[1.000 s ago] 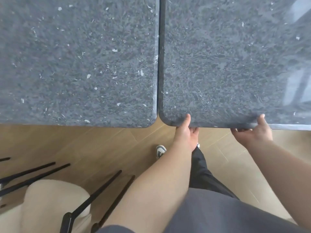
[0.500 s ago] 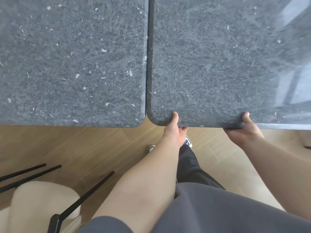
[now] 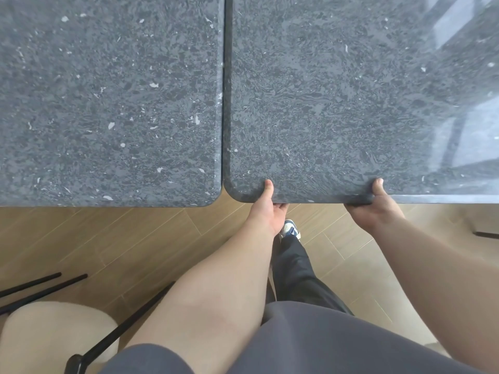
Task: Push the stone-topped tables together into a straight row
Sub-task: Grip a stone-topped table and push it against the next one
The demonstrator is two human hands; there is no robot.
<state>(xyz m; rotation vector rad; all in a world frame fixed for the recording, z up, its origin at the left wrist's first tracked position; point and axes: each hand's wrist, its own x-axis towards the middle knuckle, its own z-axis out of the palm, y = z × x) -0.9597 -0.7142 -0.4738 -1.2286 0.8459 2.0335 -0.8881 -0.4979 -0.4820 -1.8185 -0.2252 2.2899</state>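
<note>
Two dark grey speckled stone-topped tables fill the upper view. The left table (image 3: pixel 108 103) and the right table (image 3: pixel 337 103) stand side by side with only a thin dark seam between them; their near edges lie almost level. My left hand (image 3: pixel 266 211) grips the right table's near edge beside its rounded corner, thumb on top, fingers underneath. My right hand (image 3: pixel 374 209) holds the same edge further right in the same way.
A beige cushioned chair (image 3: pixel 54 338) with black metal legs stands at the lower left on the wooden floor (image 3: pixel 135 238). My leg and shoe (image 3: pixel 290 230) are under the right table's edge. A dark object (image 3: pixel 486 234) lies at the far right.
The view has shifted so the seam sits further left. The gap between the tables has narrowed and the right table's near edge has come nearly level with the left table's. Both hands kept their grip.
</note>
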